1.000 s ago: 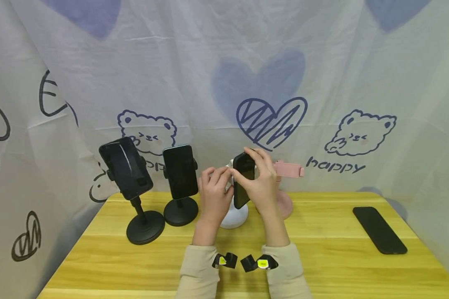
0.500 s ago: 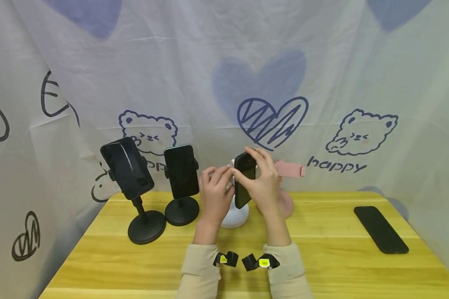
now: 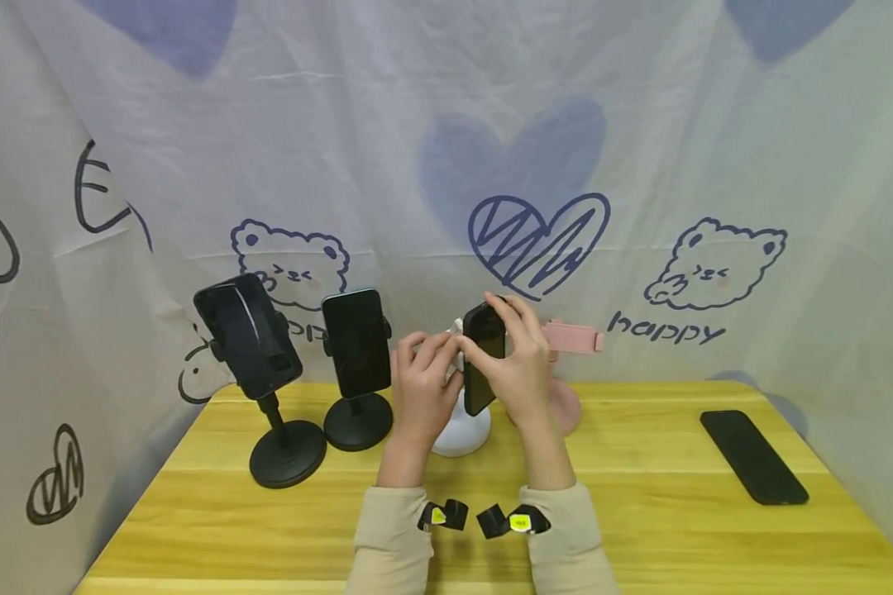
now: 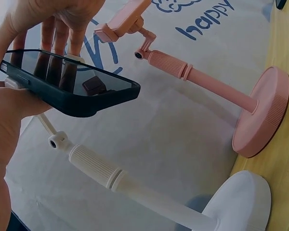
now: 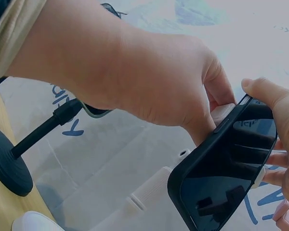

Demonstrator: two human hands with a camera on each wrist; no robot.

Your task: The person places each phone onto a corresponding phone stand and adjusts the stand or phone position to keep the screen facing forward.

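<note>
A black-cased smartphone (image 3: 484, 364) stands on edge, tilted, at the head of a white phone stand (image 3: 461, 431). My right hand (image 3: 522, 368) holds it by its edges, thumb on the near side and fingers on the far one. At the other edge my left hand (image 3: 422, 387) pinches the stand's white clamp (image 5: 223, 114), which lies against the phone's side. A second white clamp end (image 5: 259, 178) shows at the opposite edge by the right fingers. Below, the stand's ribbed white pole (image 4: 94, 166) is visible; the phone hides the clamp's middle.
Two black stands at left carry phones (image 3: 249, 335) (image 3: 357, 343). Just right of the hands is a pink phone stand (image 3: 575, 337) with nothing in its clamp. Another black phone (image 3: 754, 457) lies on the wooden table (image 3: 640, 529) at right. A printed curtain (image 3: 387, 165) hangs behind.
</note>
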